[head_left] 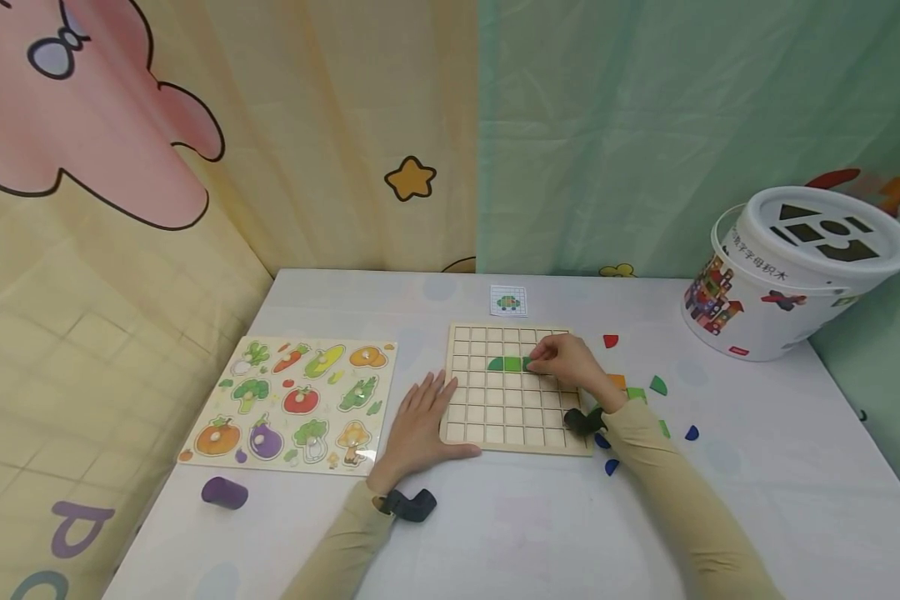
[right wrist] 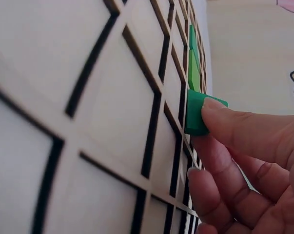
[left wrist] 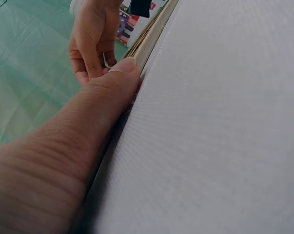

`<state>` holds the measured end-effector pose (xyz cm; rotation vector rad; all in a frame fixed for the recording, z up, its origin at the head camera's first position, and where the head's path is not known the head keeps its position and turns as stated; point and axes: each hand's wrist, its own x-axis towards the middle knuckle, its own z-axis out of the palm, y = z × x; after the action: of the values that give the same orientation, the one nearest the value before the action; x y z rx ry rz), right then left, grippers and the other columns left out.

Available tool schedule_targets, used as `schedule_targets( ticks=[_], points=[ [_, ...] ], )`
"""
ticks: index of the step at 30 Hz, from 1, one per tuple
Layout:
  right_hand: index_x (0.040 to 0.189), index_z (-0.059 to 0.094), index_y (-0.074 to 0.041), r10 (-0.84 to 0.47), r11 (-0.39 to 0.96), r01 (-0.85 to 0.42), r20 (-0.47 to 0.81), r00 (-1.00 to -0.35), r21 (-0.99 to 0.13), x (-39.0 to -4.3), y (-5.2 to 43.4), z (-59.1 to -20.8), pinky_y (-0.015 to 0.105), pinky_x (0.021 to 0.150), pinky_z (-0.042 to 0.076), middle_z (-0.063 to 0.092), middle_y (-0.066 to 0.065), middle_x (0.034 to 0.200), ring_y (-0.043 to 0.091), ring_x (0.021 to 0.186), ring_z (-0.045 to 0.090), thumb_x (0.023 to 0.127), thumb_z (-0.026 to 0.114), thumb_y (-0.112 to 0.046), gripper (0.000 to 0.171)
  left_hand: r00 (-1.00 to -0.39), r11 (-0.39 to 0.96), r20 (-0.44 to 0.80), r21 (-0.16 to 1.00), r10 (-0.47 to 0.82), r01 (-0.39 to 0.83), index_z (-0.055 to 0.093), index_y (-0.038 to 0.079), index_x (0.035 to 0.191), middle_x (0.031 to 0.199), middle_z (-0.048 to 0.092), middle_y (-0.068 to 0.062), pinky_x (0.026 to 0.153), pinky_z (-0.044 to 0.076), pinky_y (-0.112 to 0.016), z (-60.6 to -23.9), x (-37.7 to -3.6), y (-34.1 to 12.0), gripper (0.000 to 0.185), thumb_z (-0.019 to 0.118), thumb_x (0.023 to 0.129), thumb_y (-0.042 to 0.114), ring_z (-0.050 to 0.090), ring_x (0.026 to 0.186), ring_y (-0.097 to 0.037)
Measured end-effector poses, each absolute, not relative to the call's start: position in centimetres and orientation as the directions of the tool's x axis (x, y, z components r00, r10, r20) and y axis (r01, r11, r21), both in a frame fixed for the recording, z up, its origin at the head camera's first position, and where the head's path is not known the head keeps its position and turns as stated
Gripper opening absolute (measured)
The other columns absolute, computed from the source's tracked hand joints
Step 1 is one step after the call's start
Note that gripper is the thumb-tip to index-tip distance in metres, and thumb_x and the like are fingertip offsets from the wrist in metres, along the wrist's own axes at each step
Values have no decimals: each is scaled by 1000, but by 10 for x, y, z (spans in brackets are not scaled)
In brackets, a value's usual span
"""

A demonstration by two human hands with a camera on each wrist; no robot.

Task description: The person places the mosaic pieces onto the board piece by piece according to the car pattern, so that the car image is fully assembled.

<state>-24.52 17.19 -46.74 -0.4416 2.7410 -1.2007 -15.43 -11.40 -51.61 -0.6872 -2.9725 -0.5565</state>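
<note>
My right hand (head_left: pixel 570 363) pinches a dark green wooden piece (right wrist: pixel 195 113) with a curved edge between thumb and fingers. It holds the piece at a cell of the wooden grid board (head_left: pixel 487 417), beside a light green square (head_left: pixel 512 364). Left of that square, a dark green quarter-round piece (head_left: pixel 496 364) lies in the grid. My left hand (head_left: pixel 422 427) rests at the board's lower left corner with its fingers straight and spread. In the left wrist view, its thumb (left wrist: pixel 110 87) lies along the board's edge.
Behind the board lies a small picture card (head_left: pixel 508 302). Loose pieces, including a red one (head_left: pixel 611 341) and a green one (head_left: pixel 658 385), lie to the right. A white bucket (head_left: pixel 787 283) stands at the back right. At left are a vegetable puzzle (head_left: pixel 285 429) and a purple cylinder (head_left: pixel 225 492).
</note>
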Motion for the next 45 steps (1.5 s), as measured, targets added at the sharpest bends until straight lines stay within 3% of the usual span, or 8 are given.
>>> schedule_targets(
  ticks=[21,36,45],
  points=[
    [77,71,-10,-251,784,-180,-38,-967,-594,-240,167,-460,31,61,44,65,-3,71,16,65,53,83,74,-22,14,-903,841,110,331,416,428,20,13,153,158,11,-6,115,1,-36,-516,-154,-114,114,60,68,78,3,144,-22],
    [96,75,-4,-323,766,-230,-51,-945,-600,-235,174,-459,28,55,41,63,-1,73,15,62,49,84,72,-12,14,-900,836,117,337,420,434,21,13,152,158,11,-7,115,1,-36,-516,-155,-114,114,59,68,79,4,144,-22],
    [104,72,-4,-343,724,-216,-70,-937,-655,-231,188,-461,32,66,44,61,4,85,21,76,50,88,67,-14,20,-899,832,133,340,418,438,22,12,152,158,13,-7,115,2,-36,-517,-155,-114,113,61,68,77,5,144,-23]
  ],
)
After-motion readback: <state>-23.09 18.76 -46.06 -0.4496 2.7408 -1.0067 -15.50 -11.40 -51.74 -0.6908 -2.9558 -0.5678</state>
